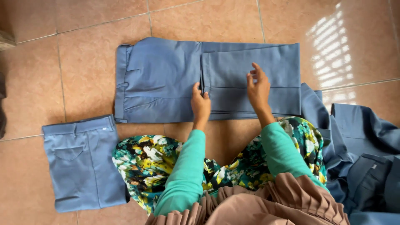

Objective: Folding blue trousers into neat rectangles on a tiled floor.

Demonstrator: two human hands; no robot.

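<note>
A pair of blue trousers (162,79) lies flat on the tiled floor, folded over itself, with the waistband at the left. My left hand (200,105) rests on the cloth at the edge of the folded-over leg part, fingers together and flat. My right hand (258,88) hovers or touches lightly just right of it, over the folded leg layer (258,62), fingers spread and slightly curled. Neither hand grips anything that I can see. Both arms wear teal sleeves.
A folded blue pair of trousers (81,162) lies at the lower left. A heap of unfolded blue garments (362,158) sits at the right. My knees in a flowered cloth (146,160) are close below the trousers. Orange floor tiles (83,50) surround everything.
</note>
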